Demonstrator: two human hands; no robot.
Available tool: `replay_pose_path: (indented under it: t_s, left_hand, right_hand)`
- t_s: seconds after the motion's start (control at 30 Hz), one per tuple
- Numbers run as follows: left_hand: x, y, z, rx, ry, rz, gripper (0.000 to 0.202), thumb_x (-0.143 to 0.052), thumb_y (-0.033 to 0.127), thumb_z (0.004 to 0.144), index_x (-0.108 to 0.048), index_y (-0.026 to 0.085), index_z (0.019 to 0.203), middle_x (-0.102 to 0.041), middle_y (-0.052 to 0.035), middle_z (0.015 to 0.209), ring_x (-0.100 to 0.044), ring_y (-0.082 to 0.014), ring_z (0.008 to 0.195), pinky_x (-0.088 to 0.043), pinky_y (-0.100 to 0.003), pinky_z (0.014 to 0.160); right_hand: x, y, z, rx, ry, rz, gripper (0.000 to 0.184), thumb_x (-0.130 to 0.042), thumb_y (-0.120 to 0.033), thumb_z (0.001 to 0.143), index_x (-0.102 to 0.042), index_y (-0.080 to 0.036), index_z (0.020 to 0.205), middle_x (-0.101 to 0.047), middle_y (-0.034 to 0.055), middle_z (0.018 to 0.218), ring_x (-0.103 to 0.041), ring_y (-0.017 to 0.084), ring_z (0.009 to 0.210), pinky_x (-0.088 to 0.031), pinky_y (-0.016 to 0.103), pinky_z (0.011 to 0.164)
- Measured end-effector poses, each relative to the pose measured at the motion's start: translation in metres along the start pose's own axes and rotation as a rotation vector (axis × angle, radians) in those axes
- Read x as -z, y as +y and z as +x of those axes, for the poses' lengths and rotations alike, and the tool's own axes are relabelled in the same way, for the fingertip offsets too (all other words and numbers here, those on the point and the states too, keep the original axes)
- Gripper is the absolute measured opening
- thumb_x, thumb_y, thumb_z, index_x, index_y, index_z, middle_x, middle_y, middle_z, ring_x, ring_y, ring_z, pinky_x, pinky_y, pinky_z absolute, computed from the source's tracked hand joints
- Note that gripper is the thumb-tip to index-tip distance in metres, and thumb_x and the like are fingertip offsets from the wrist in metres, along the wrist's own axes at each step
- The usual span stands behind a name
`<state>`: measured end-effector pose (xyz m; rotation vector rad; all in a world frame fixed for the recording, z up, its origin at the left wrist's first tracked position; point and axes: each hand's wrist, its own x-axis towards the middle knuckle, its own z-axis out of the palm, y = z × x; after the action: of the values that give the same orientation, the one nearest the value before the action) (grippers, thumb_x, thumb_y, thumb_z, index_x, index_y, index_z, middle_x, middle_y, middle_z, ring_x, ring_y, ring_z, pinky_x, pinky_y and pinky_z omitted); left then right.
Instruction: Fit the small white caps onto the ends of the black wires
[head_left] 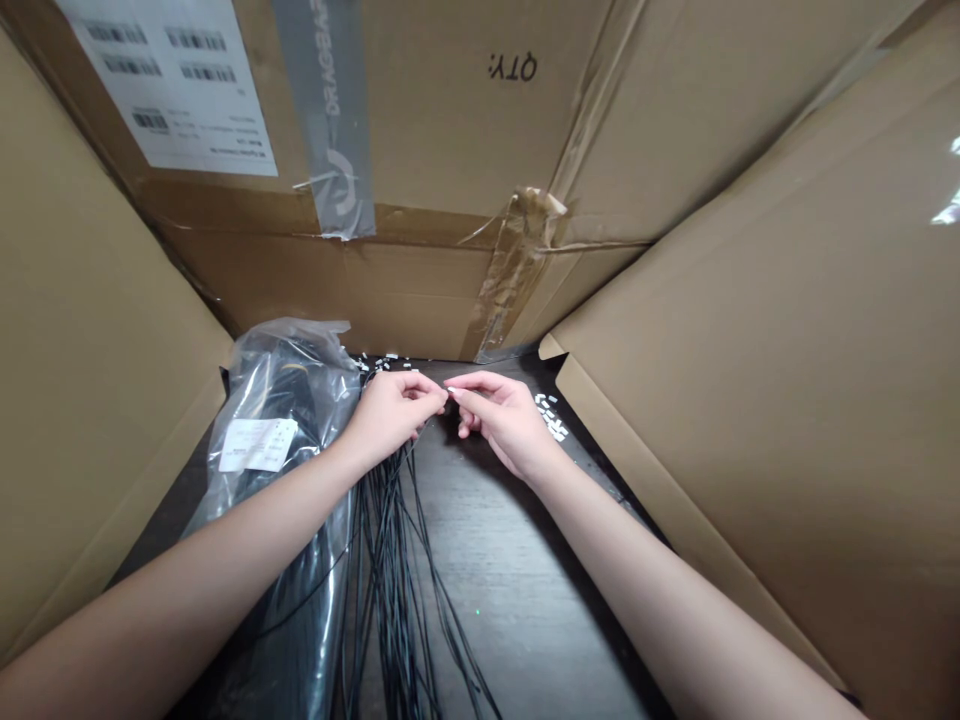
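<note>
My left hand [390, 412] is closed in a pinch on the top ends of a bundle of thin black cables [390, 560] that trail down the dark table toward me. My right hand [501, 415] meets it fingertip to fingertip, thumb and forefinger pinched on something small at the cable ends that I cannot make out. A clear plastic bag [277, 420] with a white label, holding more black cables, lies just left of my left wrist.
Large cardboard boxes wall in the dark wooden table [510, 580]: one to the left [82, 400], one behind [435, 150] with a shipping label and grey tape, one to the right [787, 400]. Small white bits [551, 415] lie scattered near the back of the table.
</note>
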<state>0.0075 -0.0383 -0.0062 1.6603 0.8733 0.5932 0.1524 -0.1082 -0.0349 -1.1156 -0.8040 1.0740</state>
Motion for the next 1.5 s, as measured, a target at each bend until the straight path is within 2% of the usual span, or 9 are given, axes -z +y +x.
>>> replay_pose_path:
  t_s: [0.2, 0.4, 0.53, 0.63, 1.03, 1.37, 1.5]
  left_hand:
    - [0.0010, 0.0003, 0.0008, -0.014, 0.031, 0.010, 0.015, -0.059, 0.026, 0.067, -0.067, 0.013, 0.071, -0.061, 0.0013, 0.064, -0.045, -0.0060, 0.043, -0.037, -0.018, 0.039]
    - [0.0010, -0.0011, 0.0006, -0.050, 0.026, 0.014, 0.014, -0.059, 0.026, 0.067, -0.065, 0.014, 0.071, -0.058, 0.0018, 0.063, -0.045, -0.0075, 0.045, -0.036, -0.020, 0.041]
    - [0.0001, -0.0025, -0.0014, -0.170, 0.053, 0.086, 0.011, -0.059, 0.024, 0.070, -0.065, 0.014, 0.069, -0.062, 0.0001, 0.065, -0.052, -0.0103, 0.057, -0.040, -0.021, 0.054]
    - [0.0000, -0.0029, -0.0028, -0.235, 0.075, 0.166, 0.011, -0.059, 0.023, 0.072, -0.066, 0.014, 0.069, -0.064, -0.0003, 0.065, -0.054, -0.0113, 0.061, -0.040, -0.022, 0.058]
    - [0.0001, 0.0031, -0.0061, -0.222, 0.102, 0.284, 0.012, -0.057, 0.021, 0.070, -0.066, 0.015, 0.066, -0.062, 0.0006, 0.061, -0.052, -0.0115, 0.058, -0.038, -0.022, 0.055]
    - [0.0003, 0.0051, -0.0063, -0.231, 0.107, 0.276, 0.010, -0.058, 0.020, 0.069, -0.066, 0.015, 0.066, -0.063, 0.0010, 0.061, -0.054, -0.0112, 0.058, -0.040, -0.021, 0.057]
    - [0.0002, 0.0044, -0.0061, -0.225, 0.118, 0.269, 0.010, -0.058, 0.021, 0.070, -0.065, 0.015, 0.066, -0.064, 0.0004, 0.062, -0.055, -0.0118, 0.059, -0.041, -0.022, 0.058]
  right_hand:
    - [-0.0018, -0.0029, -0.0019, 0.000, 0.008, 0.008, 0.027, -0.083, -0.032, 0.065, -0.071, -0.017, 0.084, -0.060, -0.0043, 0.059, -0.050, 0.008, 0.045, -0.046, 0.023, 0.044]
    - [-0.0015, -0.0033, -0.0009, -0.015, -0.008, -0.006, 0.023, -0.081, -0.034, 0.067, -0.068, -0.017, 0.076, -0.058, -0.0036, 0.056, -0.049, 0.008, 0.045, -0.047, 0.022, 0.043]
    - [-0.0023, -0.0029, -0.0011, -0.009, -0.010, -0.022, 0.024, -0.080, -0.036, 0.067, -0.068, -0.016, 0.071, -0.059, -0.0028, 0.055, -0.048, 0.007, 0.044, -0.047, 0.022, 0.041]
    - [-0.0038, -0.0037, -0.0024, -0.002, 0.004, 0.013, 0.024, -0.082, -0.033, 0.065, -0.069, -0.016, 0.076, -0.057, -0.0046, 0.054, -0.049, 0.008, 0.044, -0.050, 0.023, 0.042]
    - [-0.0045, -0.0040, -0.0039, 0.006, 0.003, -0.059, 0.025, -0.083, -0.032, 0.062, -0.070, -0.016, 0.075, -0.064, -0.0006, 0.060, -0.052, 0.009, 0.044, -0.050, 0.023, 0.037]
    - [-0.0057, -0.0063, -0.0049, 0.020, 0.013, -0.042, 0.025, -0.083, -0.030, 0.062, -0.070, -0.016, 0.078, -0.063, -0.0016, 0.062, -0.053, 0.009, 0.045, -0.051, 0.023, 0.038]
    - [-0.0055, -0.0054, -0.0050, 0.013, 0.018, -0.031, 0.025, -0.083, -0.031, 0.063, -0.070, -0.016, 0.078, -0.060, -0.0028, 0.055, -0.052, 0.009, 0.044, -0.051, 0.023, 0.039]
